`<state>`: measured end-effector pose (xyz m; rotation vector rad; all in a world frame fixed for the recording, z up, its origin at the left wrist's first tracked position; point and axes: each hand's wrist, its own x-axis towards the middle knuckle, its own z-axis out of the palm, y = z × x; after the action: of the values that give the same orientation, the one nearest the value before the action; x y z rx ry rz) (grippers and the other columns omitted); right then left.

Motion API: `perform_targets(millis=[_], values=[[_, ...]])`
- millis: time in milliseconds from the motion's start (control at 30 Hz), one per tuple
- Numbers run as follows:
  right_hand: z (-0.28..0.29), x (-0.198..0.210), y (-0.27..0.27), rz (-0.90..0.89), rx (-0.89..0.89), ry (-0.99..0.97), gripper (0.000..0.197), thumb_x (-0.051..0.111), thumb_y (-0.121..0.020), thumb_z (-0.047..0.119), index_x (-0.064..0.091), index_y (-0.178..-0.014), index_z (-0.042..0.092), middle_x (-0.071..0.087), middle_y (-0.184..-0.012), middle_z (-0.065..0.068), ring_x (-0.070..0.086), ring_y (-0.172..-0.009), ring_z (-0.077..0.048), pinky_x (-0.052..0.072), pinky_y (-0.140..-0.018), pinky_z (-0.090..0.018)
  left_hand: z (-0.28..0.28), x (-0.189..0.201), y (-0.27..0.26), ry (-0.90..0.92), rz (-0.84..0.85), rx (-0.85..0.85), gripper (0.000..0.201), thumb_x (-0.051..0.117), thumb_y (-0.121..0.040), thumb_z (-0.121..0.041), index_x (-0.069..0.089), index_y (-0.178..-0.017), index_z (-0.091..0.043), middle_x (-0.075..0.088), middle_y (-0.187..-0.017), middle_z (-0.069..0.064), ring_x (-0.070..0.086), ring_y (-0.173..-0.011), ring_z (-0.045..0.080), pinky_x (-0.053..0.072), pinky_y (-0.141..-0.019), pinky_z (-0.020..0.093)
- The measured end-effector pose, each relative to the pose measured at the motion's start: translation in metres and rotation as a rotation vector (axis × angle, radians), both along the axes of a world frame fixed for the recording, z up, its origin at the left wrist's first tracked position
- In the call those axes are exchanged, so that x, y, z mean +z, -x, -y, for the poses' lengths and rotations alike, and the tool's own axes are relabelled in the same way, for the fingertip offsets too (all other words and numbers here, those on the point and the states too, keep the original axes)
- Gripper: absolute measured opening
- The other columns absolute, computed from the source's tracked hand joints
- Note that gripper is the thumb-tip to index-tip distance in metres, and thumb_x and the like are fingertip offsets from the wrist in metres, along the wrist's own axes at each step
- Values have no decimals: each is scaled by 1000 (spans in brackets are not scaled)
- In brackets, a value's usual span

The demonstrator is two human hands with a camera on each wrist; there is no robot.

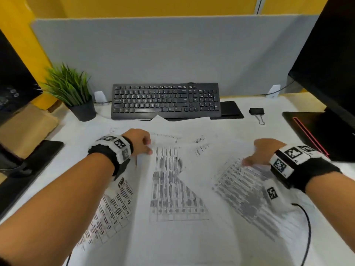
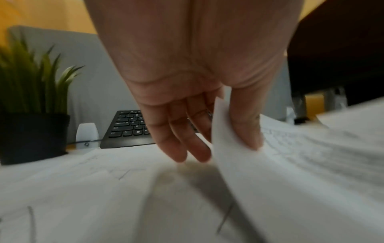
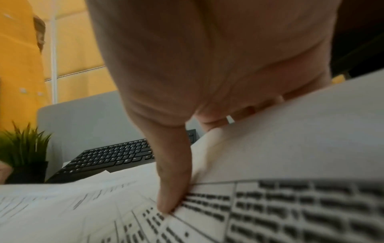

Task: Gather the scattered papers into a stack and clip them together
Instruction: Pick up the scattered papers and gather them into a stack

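1. The papers (image 1: 172, 185) lie scattered and overlapping across the table (image 1: 269, 131), between the person and the keyboard (image 1: 166, 100). No squared stack exists yet.
2. The left hand (image 1: 138, 141) pinches the edge of a middle sheet (image 1: 167, 179). The left wrist view shows the thumb (image 2: 247, 131) on top and the fingers (image 2: 187, 144) beneath the lifted corner, so the edge curls up off the table.
3. The right hand (image 1: 263, 152) grips a printed sheet (image 1: 244, 187) on the right. In the right wrist view the thumb (image 3: 172, 180) presses on the printed face; the other fingers are mostly hidden behind the raised sheet and seem to be under it.
4. A further sheet (image 1: 109, 210) lies near the left forearm, and more pages reach toward the keyboard. None of these is held.
5. The clip (image 1: 257, 111) sits on the table right of the keyboard, beyond the papers and apart from both hands, untouched.
6. Judged from this layout, the task is at an early stage: gathering has only begun, with two sheets taken by their edges.
7. Left to do: bring the held sheets together, collect the loose ones, square the edges, then fetch the clip and fasten it on the stack.
8. Motion blur in all views hides finer detail, including how many sheets there are.
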<state>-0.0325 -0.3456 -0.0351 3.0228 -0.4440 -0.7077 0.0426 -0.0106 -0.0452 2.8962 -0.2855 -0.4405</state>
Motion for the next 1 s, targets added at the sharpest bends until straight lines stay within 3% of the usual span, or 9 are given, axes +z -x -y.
perform_targets(millis=[233,333,467,567,667,800,833,933,1000], values=[[-5,-30,0,233,-190,-83,61,71,-75,23,36,-123,9,54,-98,-9,51,-81,-26,45,-69,-30,-15,7,0,799,-8,456,26,73,-79,-20,55,-97,-17,65,-95,6,64,-87,28,54,-85,47],[-2,-32,-1,343,-246,-143,48,63,-80,11,39,-122,10,55,-103,-14,52,-82,-29,48,-76,-35,-19,2,11,828,-142,547,37,76,-76,-14,56,-107,-14,65,-112,13,64,-101,34,51,-90,54],[0,-17,0,360,-280,-228,62,66,-78,9,43,-134,19,50,-133,-13,54,-113,-33,47,-93,-39,-22,-4,25,737,-175,510,46,74,-77,-9,56,-120,-10,62,-117,12,60,-106,34,51,-91,50],[1,11,4,450,-264,-282,57,73,-79,18,51,-131,9,52,-135,-13,52,-119,-32,43,-96,-38,-24,-1,33,888,-87,520,31,67,-83,-9,59,-112,-16,65,-114,11,63,-102,33,50,-90,52],[0,43,8,646,-209,-568,40,76,-77,29,67,-110,9,67,-109,-12,60,-91,-27,47,-73,-31,-22,7,41,1071,-18,570,21,61,-88,-8,60,-105,-20,66,-113,12,63,-103,31,49,-93,52],[-5,53,4,692,-219,-1097,91,85,-33,63,68,-107,13,72,-105,-8,68,-95,-29,51,-91,-46,-12,14,51,1104,62,543,21,59,-90,-12,62,-111,-13,66,-114,11,61,-108,31,44,-100,50],[-8,47,1,683,-217,-1153,90,85,-35,62,67,-109,14,72,-106,-8,68,-95,-29,51,-91,-47,-9,17,52,1138,62,539,19,57,-91,-12,63,-109,-16,66,-114,10,60,-108,31,44,-100,50],[-32,27,-2,660,-195,-1230,43,73,-78,32,64,-116,14,70,-111,-8,67,-97,-25,50,-93,-46,3,29,58,1239,17,497,15,51,-95,-16,60,-98,-27,66,-109,4,63,-96,22,51,-87,42],[-44,11,-7,635,-237,-1292,31,66,-86,25,64,-116,15,69,-111,-8,66,-99,-26,48,-96,-48,11,36,62,1336,-10,449,18,47,-97,-17,58,-107,-27,67,-107,0,64,-91,15,53,-78,35]])
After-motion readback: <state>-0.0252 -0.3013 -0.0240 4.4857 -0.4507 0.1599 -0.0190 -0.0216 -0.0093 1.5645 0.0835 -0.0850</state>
